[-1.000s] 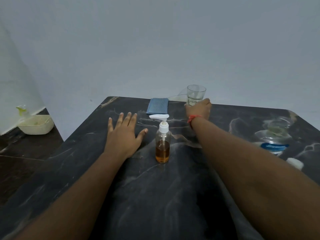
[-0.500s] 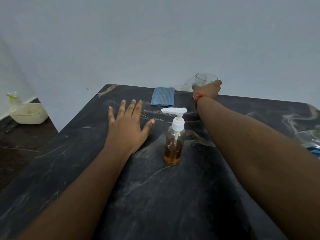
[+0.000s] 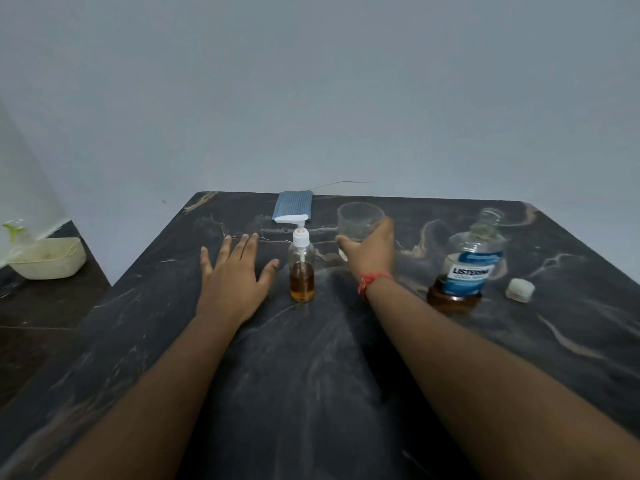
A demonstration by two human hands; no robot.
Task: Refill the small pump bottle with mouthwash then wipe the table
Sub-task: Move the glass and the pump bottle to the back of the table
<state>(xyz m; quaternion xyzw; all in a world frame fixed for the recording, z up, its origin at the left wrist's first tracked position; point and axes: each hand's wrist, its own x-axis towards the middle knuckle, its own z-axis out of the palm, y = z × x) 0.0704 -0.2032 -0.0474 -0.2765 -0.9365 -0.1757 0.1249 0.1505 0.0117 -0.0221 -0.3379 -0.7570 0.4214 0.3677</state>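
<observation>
**Hands, pump bottle and glass on a dark marble bench**

Pump bottle [image 3: 302,268] at the centre of the frame, upright on the bench [image 3: 311,375], its white pump head fitted and amber liquid filling roughly the lower part of its clear body. Left hand [image 3: 235,275], just left of the bottle, lies palm down on the bench with fingers [image 3: 249,242] straight and spread, holding nothing; the thumb points toward the bottle without touching it. Right hand [image 3: 372,256], just right of the bottle, has its fingers curled round the lower part of a clear glass [image 3: 360,220], whose rim stands above the hand; whether the glass rests on the bench or is lifted cannot be told. A red thread band [image 3: 367,284] circles the right wrist. Mouthwash bottle [image 3: 467,268], right of centre, stands uncapped with a blue label and a little amber liquid at its base; the picture is blurred here. Its white cap [image 3: 519,289] lies on the bench just to the right of it. A folded blue cloth [image 3: 294,206] lies at the far edge of the bench, behind the pump head. At the left edge of the frame, a cream bowl [image 3: 48,259] sits on a lower dark surface.
</observation>
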